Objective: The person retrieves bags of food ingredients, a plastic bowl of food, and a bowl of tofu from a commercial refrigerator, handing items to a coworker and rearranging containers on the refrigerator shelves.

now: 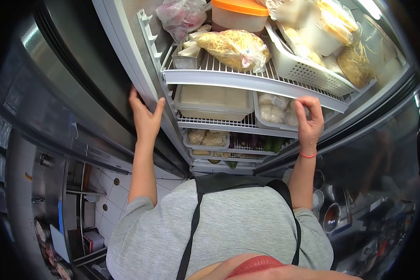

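An upright refrigerator stands open before me, with food on several wire shelves. My left hand (147, 116) grips its pale frame (136, 70) at the left side, thumb on the inner face and fingers round the outer edge. In front of the upper shelf's white front strip (247, 80) is my right hand (309, 119), its fingers curled towards the thumb. Nothing shows in it. Just behind it, a clear container (262, 122) holds round white wrapped items. Beside that sits a lidded translucent container (213, 100).
On the upper shelf are a bag of yellowish shreds (235, 46), an orange-lidded tub (240, 8) and a white perforated basket (308, 72). A dark door (65, 60) stands at left, with another dark panel (364, 163) at right. Tiled floor (112, 196) shows lower left.
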{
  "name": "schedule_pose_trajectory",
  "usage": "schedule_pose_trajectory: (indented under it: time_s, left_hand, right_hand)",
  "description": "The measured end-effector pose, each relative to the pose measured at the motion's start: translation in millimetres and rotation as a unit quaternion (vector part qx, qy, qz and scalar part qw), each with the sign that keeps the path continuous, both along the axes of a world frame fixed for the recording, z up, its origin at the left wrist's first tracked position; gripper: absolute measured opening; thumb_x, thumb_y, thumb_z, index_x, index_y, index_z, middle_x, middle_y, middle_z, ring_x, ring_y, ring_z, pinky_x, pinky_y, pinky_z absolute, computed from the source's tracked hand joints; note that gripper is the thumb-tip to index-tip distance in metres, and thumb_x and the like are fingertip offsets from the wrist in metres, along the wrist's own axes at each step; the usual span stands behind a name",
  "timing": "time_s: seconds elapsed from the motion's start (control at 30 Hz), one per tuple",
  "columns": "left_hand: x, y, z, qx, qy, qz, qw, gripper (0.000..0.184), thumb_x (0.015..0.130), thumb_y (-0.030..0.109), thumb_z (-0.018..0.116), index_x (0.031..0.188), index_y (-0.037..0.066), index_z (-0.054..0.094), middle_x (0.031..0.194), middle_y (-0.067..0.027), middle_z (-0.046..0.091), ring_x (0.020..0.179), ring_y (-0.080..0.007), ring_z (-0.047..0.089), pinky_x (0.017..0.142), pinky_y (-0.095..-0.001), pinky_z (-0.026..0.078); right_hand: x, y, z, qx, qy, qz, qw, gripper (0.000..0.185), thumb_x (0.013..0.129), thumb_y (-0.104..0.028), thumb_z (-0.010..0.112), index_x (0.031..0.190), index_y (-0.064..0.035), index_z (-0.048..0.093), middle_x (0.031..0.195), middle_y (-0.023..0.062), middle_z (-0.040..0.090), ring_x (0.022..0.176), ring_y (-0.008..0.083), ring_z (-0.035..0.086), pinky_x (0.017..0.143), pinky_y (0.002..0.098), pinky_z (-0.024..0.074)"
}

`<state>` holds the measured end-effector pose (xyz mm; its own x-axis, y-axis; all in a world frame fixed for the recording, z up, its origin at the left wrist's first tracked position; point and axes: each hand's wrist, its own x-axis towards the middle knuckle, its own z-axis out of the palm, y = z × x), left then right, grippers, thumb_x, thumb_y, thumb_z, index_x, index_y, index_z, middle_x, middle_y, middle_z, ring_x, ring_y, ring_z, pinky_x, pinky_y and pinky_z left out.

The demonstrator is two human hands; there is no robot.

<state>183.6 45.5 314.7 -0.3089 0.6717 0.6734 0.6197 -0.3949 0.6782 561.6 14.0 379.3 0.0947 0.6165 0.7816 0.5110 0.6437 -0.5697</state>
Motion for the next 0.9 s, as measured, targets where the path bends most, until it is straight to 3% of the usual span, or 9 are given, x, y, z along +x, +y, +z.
schedule_pose_trajectory:
  time_s: [0.03,0.1,0.2,0.23,0.3,0.4,0.57,0.63,0.9]
  left_hand:
    - [4.7,-8.8,9.1,-0.001,0.001,0.001,1.000,0.069,0.078,0.021,0.071,0.127,-0.006,0.030,0.132,-0.0260,0.039,0.121,-0.0362,0.042,0.096,-0.0389,0.038]
    - [16.3,-26.9,30.9,0.208,0.030,0.046,0.977,0.068,0.081,0.014,0.069,0.133,-0.001,0.027,0.142,-0.0194,0.022,0.132,-0.0302,0.030,0.103,-0.0424,0.034]
    - [31.4,-32.8,56.3,0.239,0.112,0.032,0.964,0.062,0.080,0.011,0.067,0.131,0.001,0.033,0.141,-0.0176,0.026,0.131,-0.0291,0.031,0.105,-0.0399,0.030]
    - [41.6,-28.0,66.1,0.256,0.105,0.015,0.961,0.057,0.076,0.014,0.071,0.124,0.001,0.042,0.137,-0.0190,0.033,0.123,-0.0314,0.037,0.105,-0.0387,0.027]
    - [52.4,-20.3,86.5,0.211,0.186,0.000,0.960,0.057,0.077,0.021,0.071,0.124,0.002,0.044,0.135,-0.0190,0.037,0.123,-0.0336,0.037,0.104,-0.0406,0.029]
    - [56.0,8.3,95.4,0.130,0.192,-0.032,0.972,0.054,0.082,0.027,0.069,0.124,0.001,0.047,0.134,-0.0192,0.040,0.125,-0.0348,0.037,0.102,-0.0422,0.033]
    - [50.1,34.2,102.8,0.054,0.244,-0.006,0.968,0.061,0.083,0.052,0.060,0.122,0.006,0.054,0.135,-0.0163,0.041,0.126,-0.0336,0.037,0.100,-0.0442,0.037]
    - [47.3,40.1,107.5,0.021,0.323,0.008,0.946,0.068,0.078,0.062,0.058,0.119,0.008,0.057,0.135,-0.0136,0.043,0.129,-0.0323,0.034,0.097,-0.0472,0.042]
    - [43.7,40.1,118.4,-0.079,0.360,-0.004,0.929,0.076,0.075,0.070,0.054,0.115,0.006,0.060,0.134,-0.0120,0.044,0.130,-0.0277,0.035,0.095,-0.0449,0.045]
  right_hand:
    - [-15.1,-1.5,22.5,0.025,-0.079,0.040,0.996,0.009,0.080,-0.004,0.067,0.085,-0.0008,0.061,0.086,0.0062,0.058,0.079,0.0160,0.056,0.076,0.0266,0.0445]
    - [-42.8,2.5,49.2,0.043,-0.137,0.074,0.987,0.013,0.076,-0.007,0.070,0.085,-0.0017,0.062,0.087,0.0084,0.059,0.078,0.0207,0.057,0.075,0.0287,0.0457]
    - [-66.9,28.6,65.5,0.056,-0.195,0.095,0.975,0.022,0.075,-0.014,0.073,0.091,-0.0038,0.062,0.095,0.0092,0.058,0.087,0.0242,0.057,0.079,0.0328,0.0455]
    - [-75.1,37.3,69.3,0.070,-0.240,0.073,0.966,0.027,0.074,-0.018,0.073,0.095,-0.0053,0.061,0.103,0.0102,0.056,0.094,0.0268,0.054,0.083,0.0354,0.0445]
    - [-85.4,55.1,69.6,0.082,-0.282,0.052,0.955,0.032,0.073,-0.021,0.074,0.099,-0.0067,0.061,0.110,0.0112,0.055,0.102,0.0293,0.052,0.087,0.0380,0.0435]
    - [-95.7,78.5,56.6,0.064,-0.310,0.008,0.949,0.040,0.075,-0.027,0.073,0.109,-0.0106,0.060,0.127,0.0132,0.045,0.118,0.0328,0.042,0.097,0.0406,0.0399]
    - [-90.0,97.3,42.4,0.057,-0.240,0.010,0.969,0.035,0.075,-0.026,0.072,0.106,-0.0126,0.062,0.121,0.0138,0.048,0.112,0.0323,0.045,0.095,0.0399,0.0417]
    - [-89.1,99.9,42.9,-0.004,-0.132,0.067,0.989,0.029,0.079,-0.025,0.069,0.104,-0.0119,0.062,0.119,0.0121,0.048,0.111,0.0305,0.046,0.094,0.0383,0.0423]
    - [-71.5,101.0,41.1,-0.012,-0.143,0.069,0.987,0.024,0.080,-0.012,0.062,0.104,-0.0068,0.059,0.113,0.0135,0.050,0.108,0.0299,0.051,0.093,0.0359,0.0427]
